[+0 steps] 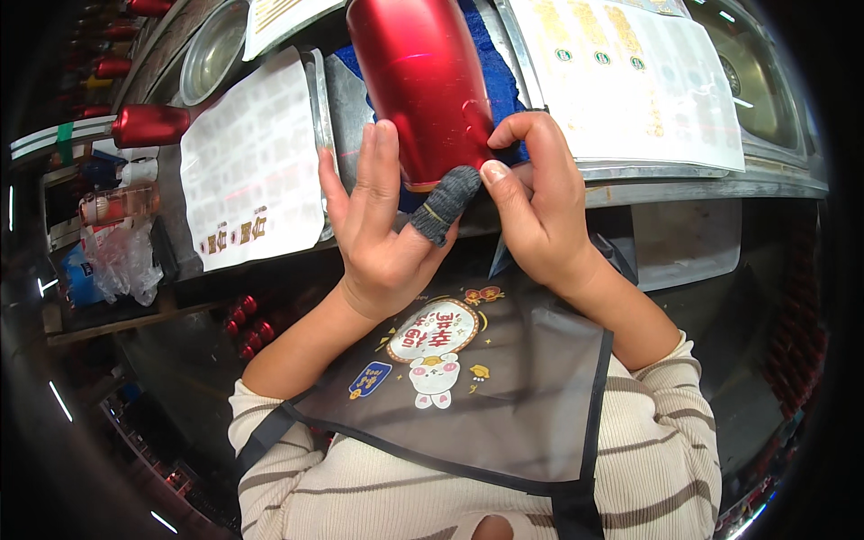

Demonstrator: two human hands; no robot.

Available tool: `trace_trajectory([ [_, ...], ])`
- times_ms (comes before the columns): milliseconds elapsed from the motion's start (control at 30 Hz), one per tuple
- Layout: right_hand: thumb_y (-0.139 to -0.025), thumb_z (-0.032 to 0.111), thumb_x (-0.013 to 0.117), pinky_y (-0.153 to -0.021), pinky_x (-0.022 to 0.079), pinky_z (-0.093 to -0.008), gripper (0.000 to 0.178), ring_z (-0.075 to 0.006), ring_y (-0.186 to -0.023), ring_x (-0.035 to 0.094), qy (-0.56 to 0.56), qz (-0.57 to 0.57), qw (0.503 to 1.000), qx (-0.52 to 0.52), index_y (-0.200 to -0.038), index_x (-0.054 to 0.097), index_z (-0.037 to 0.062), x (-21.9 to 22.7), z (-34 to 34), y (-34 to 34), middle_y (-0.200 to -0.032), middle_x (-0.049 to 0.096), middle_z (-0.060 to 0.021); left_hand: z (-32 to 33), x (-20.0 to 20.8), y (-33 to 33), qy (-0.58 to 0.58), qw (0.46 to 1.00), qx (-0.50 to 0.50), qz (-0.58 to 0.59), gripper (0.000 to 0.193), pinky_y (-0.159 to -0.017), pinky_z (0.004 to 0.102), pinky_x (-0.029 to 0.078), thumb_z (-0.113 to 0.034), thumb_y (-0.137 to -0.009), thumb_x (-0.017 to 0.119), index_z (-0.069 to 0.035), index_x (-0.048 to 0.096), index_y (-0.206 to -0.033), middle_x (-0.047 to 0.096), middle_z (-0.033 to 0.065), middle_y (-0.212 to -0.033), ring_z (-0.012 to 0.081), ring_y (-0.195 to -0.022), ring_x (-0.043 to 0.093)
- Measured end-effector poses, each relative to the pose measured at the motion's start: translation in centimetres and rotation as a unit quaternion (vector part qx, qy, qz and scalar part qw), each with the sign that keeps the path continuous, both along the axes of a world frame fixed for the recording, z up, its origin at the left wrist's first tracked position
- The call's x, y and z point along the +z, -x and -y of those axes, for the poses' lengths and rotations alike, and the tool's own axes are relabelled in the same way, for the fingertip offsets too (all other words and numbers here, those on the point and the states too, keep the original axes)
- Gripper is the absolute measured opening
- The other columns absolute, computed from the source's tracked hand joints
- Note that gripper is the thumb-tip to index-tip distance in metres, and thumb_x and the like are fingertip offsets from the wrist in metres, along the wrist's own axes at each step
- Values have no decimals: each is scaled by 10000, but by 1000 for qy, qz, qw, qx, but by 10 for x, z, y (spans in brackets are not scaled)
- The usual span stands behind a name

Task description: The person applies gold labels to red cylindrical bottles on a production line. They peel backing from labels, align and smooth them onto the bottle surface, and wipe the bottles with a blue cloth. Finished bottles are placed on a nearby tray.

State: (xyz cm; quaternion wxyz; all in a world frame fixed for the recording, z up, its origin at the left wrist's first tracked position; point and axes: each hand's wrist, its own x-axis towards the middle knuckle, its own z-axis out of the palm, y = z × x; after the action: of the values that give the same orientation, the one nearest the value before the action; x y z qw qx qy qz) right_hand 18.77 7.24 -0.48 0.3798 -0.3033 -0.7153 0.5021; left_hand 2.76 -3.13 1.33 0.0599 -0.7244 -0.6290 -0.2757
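A glossy red metal bottle-like cylinder lies on a blue cloth, its rounded near end toward me. My left hand is beside that end with its fingers stretched out. Its thumb wears a grey knitted finger cover and rests against the cylinder's near edge. On the other side, my right hand has its fingers curled, with the bent index finger and the thumb tip close together at the cylinder's surface. Whether anything small is between them cannot be seen.
White sticker sheets lie on trays to the left and right. A round metal bowl stands at the far left, near another red cylinder. A metal basin is at the far right. A clear plastic bag sits lower left.
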Motion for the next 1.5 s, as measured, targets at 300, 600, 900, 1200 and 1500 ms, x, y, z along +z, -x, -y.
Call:
trace_trajectory([
  [300,-909,-51,526,-550,402,-226,232,-93,-582,514,119,-22,991,-56,-1124,600,-10,-10,8,-19,-911,605,-56,-26,8,-9,1,998,-19,-66,276,-1115,722,16,-81,-679,770,-79,717,-950,383,284,-1542,516,-1463,261],
  [600,-806,-96,622,-527,450,-285,283,-185,-526,555,-196,-16,979,53,-1078,663,-28,-12,22,-17,-851,674,-111,-13,-24,8,-13,963,89,252,599,-1205,549,168,-105,-765,819,-55,601,-1320,666,139,-1260,361,-1205,606],
  [900,-770,-63,682,-494,403,-300,292,-200,-492,514,-183,53,982,18,-1055,675,3,-7,21,-28,-853,710,-105,-31,-6,3,-75,989,44,117,654,-1186,605,101,-152,-706,838,-30,617,-1309,564,203,-1411,296,-1279,578],
  [1200,-712,-90,699,-477,362,-318,329,-202,-474,504,-349,101,924,117,-1023,699,18,16,-2,-33,-698,631,-59,-34,-11,-2,-108,981,36,159,519,-1194,586,169,-87,-692,803,-37,667,-1191,589,153,-1395,249,-1353,516],
  [1500,-710,46,683,-481,380,-300,322,-137,-472,488,-498,217,805,236,-1032,680,73,44,-18,-6,-585,421,33,-35,-23,3,-106,976,63,181,912,-1202,572,88,-181,-724,809,-17,373,-1508,475,131,-1519,287,-1410,447],
])
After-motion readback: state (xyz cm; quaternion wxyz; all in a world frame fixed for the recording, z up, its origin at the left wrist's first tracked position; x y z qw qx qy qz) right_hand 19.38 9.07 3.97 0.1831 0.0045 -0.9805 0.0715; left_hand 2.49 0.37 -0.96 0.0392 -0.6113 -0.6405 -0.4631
